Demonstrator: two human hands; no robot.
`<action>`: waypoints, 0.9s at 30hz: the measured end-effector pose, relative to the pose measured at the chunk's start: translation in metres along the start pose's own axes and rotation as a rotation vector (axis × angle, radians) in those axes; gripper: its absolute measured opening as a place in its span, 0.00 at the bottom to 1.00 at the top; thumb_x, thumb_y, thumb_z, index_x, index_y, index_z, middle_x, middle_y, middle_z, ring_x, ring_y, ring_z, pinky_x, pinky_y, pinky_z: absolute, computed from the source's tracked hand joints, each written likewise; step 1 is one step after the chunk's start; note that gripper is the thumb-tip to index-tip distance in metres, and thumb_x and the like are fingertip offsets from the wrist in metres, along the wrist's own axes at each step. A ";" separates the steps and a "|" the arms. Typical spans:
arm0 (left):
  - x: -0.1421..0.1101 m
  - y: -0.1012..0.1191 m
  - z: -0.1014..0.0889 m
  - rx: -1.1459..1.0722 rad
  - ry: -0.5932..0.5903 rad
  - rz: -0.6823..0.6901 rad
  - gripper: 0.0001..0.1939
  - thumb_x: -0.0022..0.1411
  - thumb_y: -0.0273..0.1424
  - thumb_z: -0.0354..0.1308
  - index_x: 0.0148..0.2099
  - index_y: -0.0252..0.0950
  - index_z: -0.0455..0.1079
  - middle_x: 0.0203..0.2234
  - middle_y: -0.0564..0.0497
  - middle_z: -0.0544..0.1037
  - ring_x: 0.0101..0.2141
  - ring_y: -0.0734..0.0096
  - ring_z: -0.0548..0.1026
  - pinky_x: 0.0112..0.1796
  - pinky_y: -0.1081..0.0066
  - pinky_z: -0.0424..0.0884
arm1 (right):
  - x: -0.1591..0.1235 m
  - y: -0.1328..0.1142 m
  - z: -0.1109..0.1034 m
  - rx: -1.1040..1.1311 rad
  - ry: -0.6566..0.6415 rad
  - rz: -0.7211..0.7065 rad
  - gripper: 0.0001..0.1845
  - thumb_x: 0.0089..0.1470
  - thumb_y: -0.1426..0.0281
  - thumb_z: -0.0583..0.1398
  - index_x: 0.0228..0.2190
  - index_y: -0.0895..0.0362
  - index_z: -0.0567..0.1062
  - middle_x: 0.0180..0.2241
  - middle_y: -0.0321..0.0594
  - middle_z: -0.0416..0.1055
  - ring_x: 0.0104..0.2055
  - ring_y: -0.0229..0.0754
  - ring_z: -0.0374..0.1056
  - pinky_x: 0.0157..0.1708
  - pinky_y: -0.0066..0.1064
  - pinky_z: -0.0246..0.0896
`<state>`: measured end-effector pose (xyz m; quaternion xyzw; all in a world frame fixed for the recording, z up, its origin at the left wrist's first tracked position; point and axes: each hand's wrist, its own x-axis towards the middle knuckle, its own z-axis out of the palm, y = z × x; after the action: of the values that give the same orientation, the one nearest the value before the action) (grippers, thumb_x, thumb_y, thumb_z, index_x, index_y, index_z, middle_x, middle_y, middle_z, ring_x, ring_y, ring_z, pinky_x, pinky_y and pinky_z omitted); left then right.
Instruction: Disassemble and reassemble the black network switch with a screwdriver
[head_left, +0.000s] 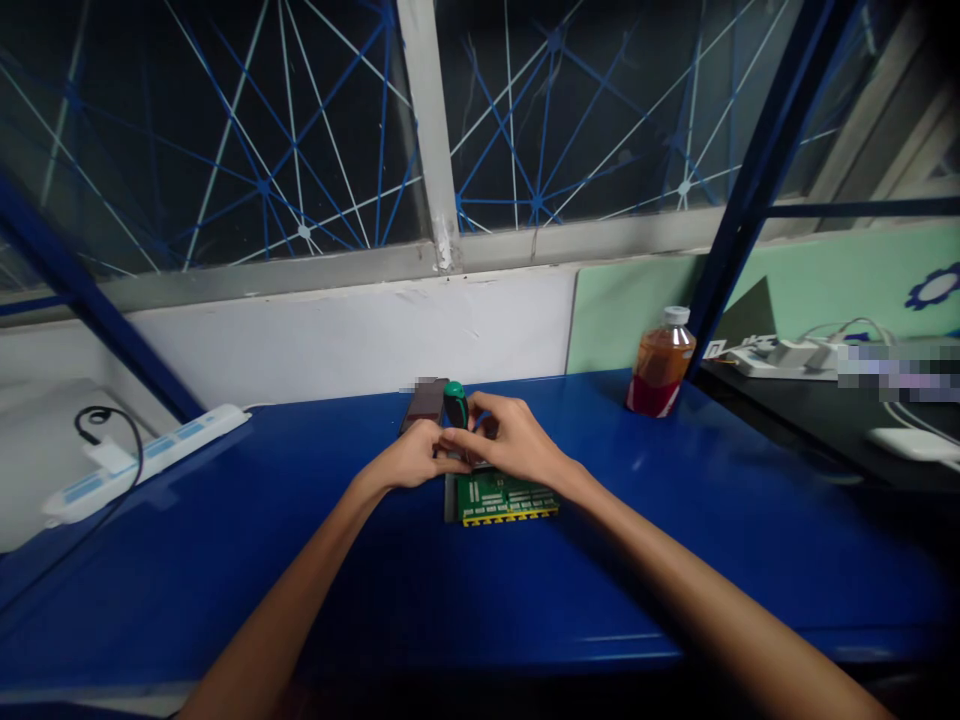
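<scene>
A green circuit board [504, 497] lies on the blue table [225, 560] in front of me. A screwdriver with a green and black handle [455, 404] stands upright over the board's far edge. My right hand [504, 438] is closed around the screwdriver's shaft below the handle. My left hand [411, 458] is closed too, its fingers pinched at the lower shaft next to the right hand's fingers. The screwdriver's tip is hidden behind my fingers.
A dark flat object [424, 402] lies just behind the hands. A bottle of orange liquid [661, 364] stands at the right back. A white power strip [142, 458] with a black cable lies far left. More white devices and cables sit on the black surface at right.
</scene>
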<state>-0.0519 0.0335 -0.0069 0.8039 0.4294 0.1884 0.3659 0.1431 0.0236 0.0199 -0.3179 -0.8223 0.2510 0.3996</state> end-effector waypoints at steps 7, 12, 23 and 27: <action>0.001 0.000 0.001 0.035 0.042 0.023 0.12 0.53 0.36 0.64 0.31 0.30 0.76 0.21 0.52 0.73 0.24 0.75 0.67 0.26 0.74 0.62 | -0.002 0.006 0.003 -0.015 0.045 -0.001 0.16 0.51 0.56 0.61 0.27 0.55 0.66 0.22 0.33 0.68 0.22 0.35 0.63 0.22 0.29 0.53; 0.001 0.004 0.002 0.074 0.077 0.081 0.07 0.52 0.31 0.63 0.30 0.31 0.76 0.22 0.53 0.75 0.24 0.75 0.69 0.27 0.75 0.63 | -0.004 0.008 0.004 0.029 0.059 0.013 0.17 0.48 0.56 0.63 0.34 0.55 0.70 0.26 0.33 0.69 0.23 0.35 0.64 0.22 0.28 0.54; 0.002 -0.002 0.002 0.156 0.141 0.129 0.09 0.51 0.32 0.65 0.26 0.30 0.75 0.18 0.54 0.71 0.21 0.78 0.64 0.22 0.77 0.57 | -0.004 0.005 0.005 0.040 0.033 -0.016 0.15 0.51 0.60 0.62 0.38 0.55 0.71 0.28 0.35 0.72 0.25 0.36 0.67 0.24 0.27 0.56; 0.002 -0.003 0.004 0.164 0.159 0.082 0.12 0.50 0.34 0.66 0.24 0.29 0.73 0.15 0.56 0.66 0.18 0.81 0.60 0.20 0.77 0.53 | -0.004 0.003 0.005 0.075 0.035 -0.010 0.10 0.51 0.63 0.61 0.30 0.56 0.68 0.23 0.33 0.70 0.23 0.35 0.66 0.23 0.27 0.55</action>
<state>-0.0496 0.0348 -0.0115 0.8306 0.4378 0.2305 0.2555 0.1420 0.0222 0.0135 -0.3031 -0.8068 0.2741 0.4267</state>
